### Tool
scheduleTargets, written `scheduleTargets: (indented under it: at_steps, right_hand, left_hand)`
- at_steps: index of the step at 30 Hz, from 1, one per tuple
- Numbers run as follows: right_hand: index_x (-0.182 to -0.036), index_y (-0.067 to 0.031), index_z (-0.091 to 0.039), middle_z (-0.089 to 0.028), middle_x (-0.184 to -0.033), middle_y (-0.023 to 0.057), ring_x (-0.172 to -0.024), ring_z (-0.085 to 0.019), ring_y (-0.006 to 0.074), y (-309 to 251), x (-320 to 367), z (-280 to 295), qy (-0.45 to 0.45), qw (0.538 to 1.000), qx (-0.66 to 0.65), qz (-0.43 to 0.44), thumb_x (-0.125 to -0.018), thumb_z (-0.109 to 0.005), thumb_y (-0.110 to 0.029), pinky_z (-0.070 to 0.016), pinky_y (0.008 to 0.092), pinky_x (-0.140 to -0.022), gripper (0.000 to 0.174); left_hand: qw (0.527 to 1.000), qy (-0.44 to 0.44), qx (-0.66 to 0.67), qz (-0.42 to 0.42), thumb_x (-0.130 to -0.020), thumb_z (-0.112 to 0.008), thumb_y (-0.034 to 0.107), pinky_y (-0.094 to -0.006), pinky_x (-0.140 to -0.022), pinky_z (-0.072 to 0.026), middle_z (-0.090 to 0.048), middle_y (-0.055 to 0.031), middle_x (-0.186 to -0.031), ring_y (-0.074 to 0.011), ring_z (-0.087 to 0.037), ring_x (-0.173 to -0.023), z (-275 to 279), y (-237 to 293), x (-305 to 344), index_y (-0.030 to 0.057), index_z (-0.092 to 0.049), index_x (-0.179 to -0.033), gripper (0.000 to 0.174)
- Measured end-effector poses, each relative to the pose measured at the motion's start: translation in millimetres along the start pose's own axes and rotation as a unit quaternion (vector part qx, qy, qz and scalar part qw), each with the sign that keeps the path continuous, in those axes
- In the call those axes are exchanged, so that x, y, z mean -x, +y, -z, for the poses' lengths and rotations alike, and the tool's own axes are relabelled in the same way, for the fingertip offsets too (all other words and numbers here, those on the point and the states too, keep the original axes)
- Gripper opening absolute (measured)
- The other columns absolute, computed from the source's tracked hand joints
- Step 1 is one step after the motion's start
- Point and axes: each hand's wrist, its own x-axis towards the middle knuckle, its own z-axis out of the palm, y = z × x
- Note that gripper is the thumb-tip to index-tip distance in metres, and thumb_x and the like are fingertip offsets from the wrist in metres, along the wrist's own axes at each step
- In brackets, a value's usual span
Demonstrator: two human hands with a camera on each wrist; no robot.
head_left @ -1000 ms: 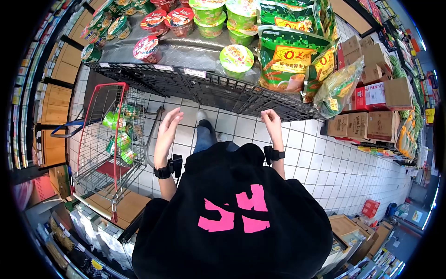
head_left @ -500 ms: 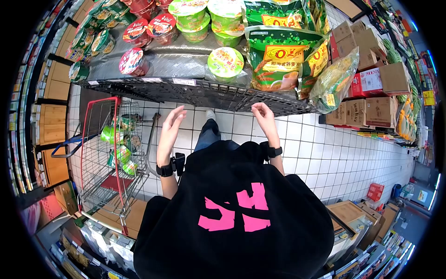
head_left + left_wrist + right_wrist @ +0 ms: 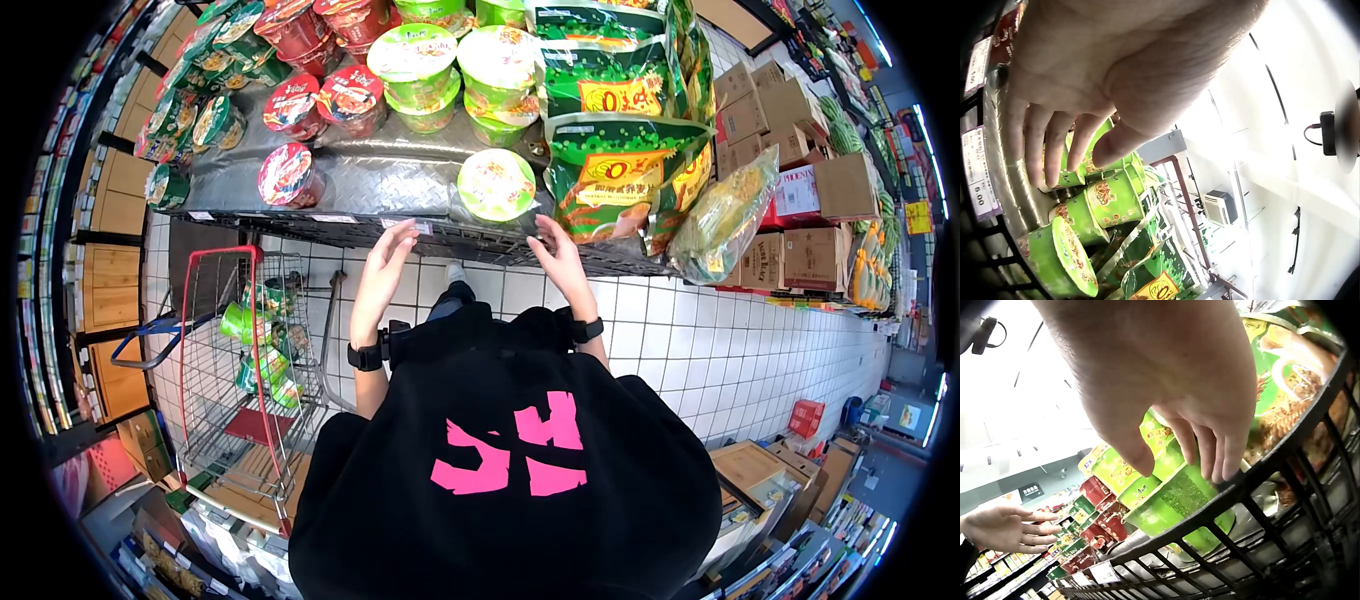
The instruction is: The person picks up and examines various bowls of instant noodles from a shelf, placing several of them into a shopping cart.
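A single green instant noodle cup [image 3: 497,184] stands at the shelf's front edge, its round lid facing up. My right hand [image 3: 560,265] is just in front of it, holding nothing; in the right wrist view its fingers [image 3: 1229,453] hang over the black rim and overlap the cup. To the left, my left hand [image 3: 385,275] is raised at the same edge, fingers extended and nothing in them. Behind the single cup rise stacked green noodle cups [image 3: 412,70]. Green oatmeal bags [image 3: 625,175] stand to its right.
Red noodle cups [image 3: 350,95] and dark green ones [image 3: 220,122] fill the shelf's left part. A wire shopping cart [image 3: 215,370] with several green packs stands at my left. Cardboard boxes [image 3: 815,255] are piled at the right. The shelf's black lattice edge [image 3: 1210,519] carries price tags.
Both hands have moved forward to the shelf edge, and the right one has come up close to the single green cup, its fingers spreading. The shelf fills more of the head view.
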Motion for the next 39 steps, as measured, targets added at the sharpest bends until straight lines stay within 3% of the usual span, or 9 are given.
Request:
scheduleTargets:
  at_steps: [2, 5, 8, 15, 23, 25, 31, 39]
  right_hand:
    - [-0.129, 0.002, -0.043, -0.056, -0.118, 0.0207, -0.111, -0.055, 0.0283, 4.0, -10.7, -5.4, -0.004, 0.999, 0.035, 0.019, -0.083, -0.066, -0.018, -0.0436, 0.0365, -0.093, 0.055]
    - [-0.141, 0.0023, -0.021, -0.047, -0.126, 0.0289, -0.116, -0.05, 0.0355, 1.5, -26.2, -10.5, -0.044, 0.996, 0.072, -0.022, -0.078, -0.069, -0.023, -0.04, 0.0394, -0.098, 0.083]
    - [-0.143, 0.0032, -0.012, -0.038, -0.136, 0.027, -0.128, -0.039, 0.0328, 6.4, -38.8, -12.4, -0.076, 0.994, 0.076, -0.018, -0.077, -0.072, -0.019, -0.0325, 0.0394, -0.106, 0.092]
    - [-0.143, 0.004, -0.007, -0.033, -0.141, 0.023, -0.131, -0.035, 0.0282, 2.7, -49.9, -16.6, -0.073, 0.993, 0.072, -0.053, -0.072, -0.076, -0.014, -0.0295, 0.0349, -0.107, 0.101]
    - [-0.144, 0.0017, -0.011, -0.038, -0.138, 0.0229, -0.13, -0.038, 0.0281, -15.9, -51.3, -16.3, -0.054, 0.992, 0.082, -0.083, -0.068, -0.08, -0.021, -0.0311, 0.0336, -0.106, 0.105]
    - [-0.144, 0.0013, -0.015, -0.04, -0.137, 0.022, -0.128, -0.041, 0.0283, -22.2, -51.7, -18.2, -0.043, 0.995, 0.078, -0.048, -0.067, -0.081, -0.025, -0.033, 0.034, -0.104, 0.104]
    - [-0.143, 0.0012, -0.017, -0.046, -0.132, 0.0206, -0.123, -0.047, 0.0285, -19.0, -55.0, -25.5, -0.031, 0.993, 0.077, -0.079, -0.068, -0.081, -0.026, -0.036, 0.0345, -0.102, 0.102]
    - [-0.141, 0.0019, -0.02, -0.046, -0.132, 0.0204, -0.123, -0.046, 0.0277, -16.4, -57.3, -27.2, -0.034, 0.995, 0.066, -0.068, -0.069, -0.08, -0.023, -0.0355, 0.0346, -0.102, 0.097]
  left_hand:
    - [1.0, -0.006, 0.014, -0.007, -0.095, -0.047, 0.014, -0.0274, -0.097, -0.0375, -0.059, -0.0096, -0.116, -0.0153, -0.054, -0.106, 1.8, -0.5, -11.6, 0.0005, -0.049, -0.126, 0.034]
    - [1.0, -0.019, 0.014, 0.006, -0.095, -0.048, 0.017, -0.0276, -0.097, -0.0371, -0.059, -0.0096, -0.116, -0.0153, -0.053, -0.107, 5.8, 1.9, -29.8, 0.0005, -0.049, -0.127, 0.036]
    - [0.999, -0.031, 0.008, 0.012, -0.095, -0.049, 0.02, -0.0281, -0.097, -0.0367, -0.06, -0.0096, -0.116, -0.0158, -0.053, -0.109, 9.1, 0.8, -46.5, 0.0014, -0.049, -0.128, 0.037]
    - [0.996, -0.091, -0.01, 0.021, -0.096, -0.047, 0.019, -0.0289, -0.098, -0.0362, -0.059, -0.0101, -0.117, -0.0165, -0.052, -0.111, 5.9, -7.3, -90.3, 0.0018, -0.048, -0.127, 0.035]
    - [0.989, -0.144, -0.022, 0.036, -0.094, -0.049, 0.015, -0.0291, -0.095, -0.0396, -0.058, -0.0143, -0.118, -0.0198, -0.054, -0.11, -6.1, -23.2, -127.9, 0.0002, -0.046, -0.129, 0.038]
    - [0.987, -0.154, -0.027, 0.034, -0.094, -0.049, 0.015, -0.0291, -0.095, -0.0397, -0.057, -0.0147, -0.118, -0.0199, -0.054, -0.11, -9.3, -29.0, -135.4, 0.0001, -0.046, -0.129, 0.039]
    - [0.98, -0.192, -0.047, 0.033, -0.093, -0.05, 0.015, -0.0291, -0.094, -0.0404, -0.059, -0.0147, -0.117, -0.0196, -0.054, -0.109, -13.2, -38.3, -149.8, -0.002, -0.044, -0.13, 0.042]
    - [0.974, -0.224, -0.014, 0.037, -0.091, -0.053, 0.013, -0.0298, -0.091, -0.0425, -0.059, -0.0132, -0.115, -0.0183, -0.055, -0.107, -21.6, -36.7, -149.4, -0.0017, -0.045, -0.13, 0.042]
